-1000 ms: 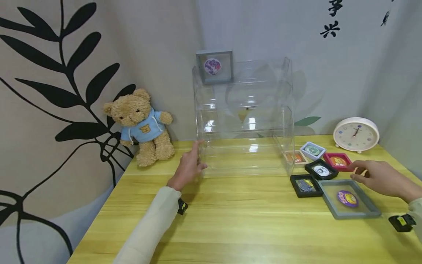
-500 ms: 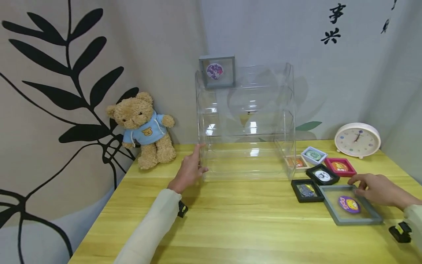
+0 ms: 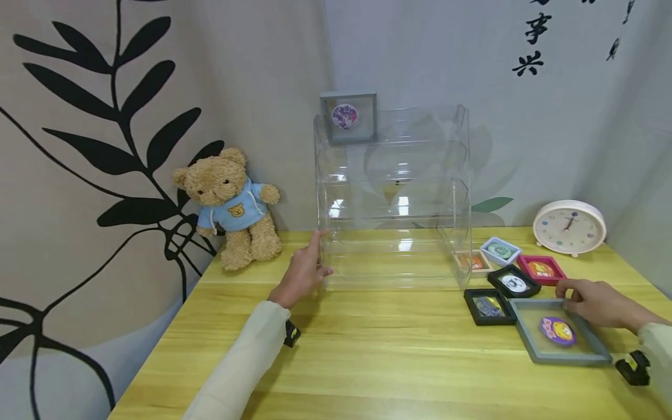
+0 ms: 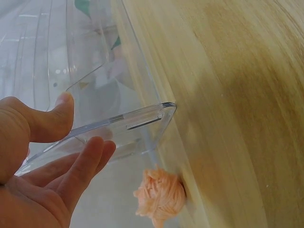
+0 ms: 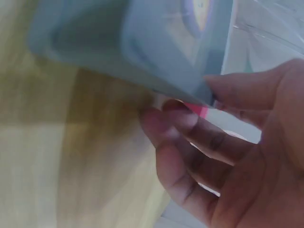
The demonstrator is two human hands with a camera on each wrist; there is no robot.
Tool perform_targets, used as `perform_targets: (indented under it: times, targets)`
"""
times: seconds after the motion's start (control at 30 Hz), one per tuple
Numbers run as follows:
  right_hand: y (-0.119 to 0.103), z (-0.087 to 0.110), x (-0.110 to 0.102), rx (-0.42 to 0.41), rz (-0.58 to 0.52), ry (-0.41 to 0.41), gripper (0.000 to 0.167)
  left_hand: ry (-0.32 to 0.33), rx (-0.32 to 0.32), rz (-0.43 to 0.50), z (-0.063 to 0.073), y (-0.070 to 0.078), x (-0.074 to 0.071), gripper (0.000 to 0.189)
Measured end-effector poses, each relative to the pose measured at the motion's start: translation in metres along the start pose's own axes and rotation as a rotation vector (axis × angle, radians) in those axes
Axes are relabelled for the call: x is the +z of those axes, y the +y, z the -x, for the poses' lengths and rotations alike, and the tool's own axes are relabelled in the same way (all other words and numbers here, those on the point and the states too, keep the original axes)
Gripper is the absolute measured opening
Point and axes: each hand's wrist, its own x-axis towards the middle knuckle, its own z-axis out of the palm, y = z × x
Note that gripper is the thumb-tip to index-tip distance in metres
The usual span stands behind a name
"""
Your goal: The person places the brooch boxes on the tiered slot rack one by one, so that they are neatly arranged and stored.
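A clear stepped display rack point(image 3: 394, 204) stands at the back of the table. On its top left tier is a small grey display frame point(image 3: 362, 125) with a purple round badge. My left hand point(image 3: 301, 271) grips the rack's left side panel, thumb on one face and fingers on the other in the left wrist view. At the right, my right hand point(image 3: 601, 303) pinches the far right corner of a larger grey display frame point(image 3: 541, 357). A purple and yellow badge point(image 3: 558, 331) shows inside it. The right wrist view has the thumb at the frame's edge, other fingers curled below.
Several small framed badges, including black point(image 3: 490, 307), red point(image 3: 542, 270) and white point(image 3: 500, 251) ones, lie between the rack and my right hand. A white clock point(image 3: 569, 227) sits at the back right. A teddy bear point(image 3: 231, 207) leans on the wall at left.
My right hand has come down from beside the red frame onto the corner of the large grey frame, which has turned slightly. My left hand stays on the rack. The head view has shifted a little.
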Motion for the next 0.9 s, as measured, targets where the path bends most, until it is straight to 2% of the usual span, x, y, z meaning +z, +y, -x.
perform_targets:
  times: [0.13, 0.33, 0.5, 0.63, 0.73, 0.9]
  targets:
    - [-0.002, 0.004, -0.004, 0.019, -0.113, -0.007, 0.011, 0.004, 0.003, 0.001, 0.000, -0.001, -0.001, 0.086]
    - [0.001, 0.007, -0.012, 0.104, -0.448, -0.070, 0.017, 0.009, 0.007, 0.009, 0.000, -0.002, -0.001, 0.086]
    - [0.008, 0.011, -0.018, 0.113, -0.615, -0.109, 0.028, 0.002, 0.010, 0.012, -0.001, -0.001, -0.001, 0.086]
    - [0.013, 0.012, -0.020, 0.039, -0.795, -0.125, 0.034, 0.006, 0.018, 0.008, -0.001, -0.001, -0.001, 0.086]
    - [0.014, 0.012, -0.024, -0.059, -0.930, -0.125, 0.041, 0.005, 0.013, 0.009, -0.001, 0.000, -0.001, 0.086]
    - [0.006, 0.009, -0.035, -0.217, -1.069, -0.091, 0.046, 0.005, 0.017, 0.008, -0.001, 0.000, -0.001, 0.085]
